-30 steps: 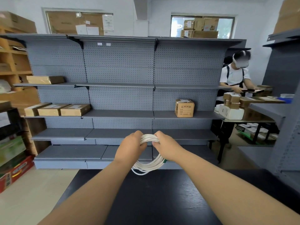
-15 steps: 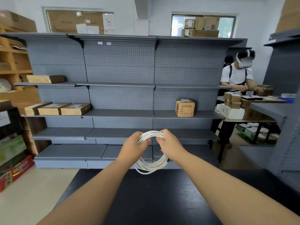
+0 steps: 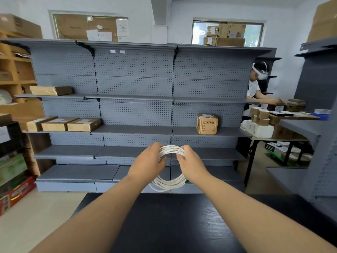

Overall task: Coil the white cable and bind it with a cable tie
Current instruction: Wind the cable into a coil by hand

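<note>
While both hands are gripping the white cable coil above the worktop, left hand and right hand fingers are curling round it; light, springy loops probably need pinching together.

Grey pegboard shelving, pale walls, window, black table

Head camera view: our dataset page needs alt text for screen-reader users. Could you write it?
A person's left hand and right hand grip a coiled white cable in the air near a black table's far edge. Behind stands grey pegboard shelving holding a few cardboard boxes.
</note>
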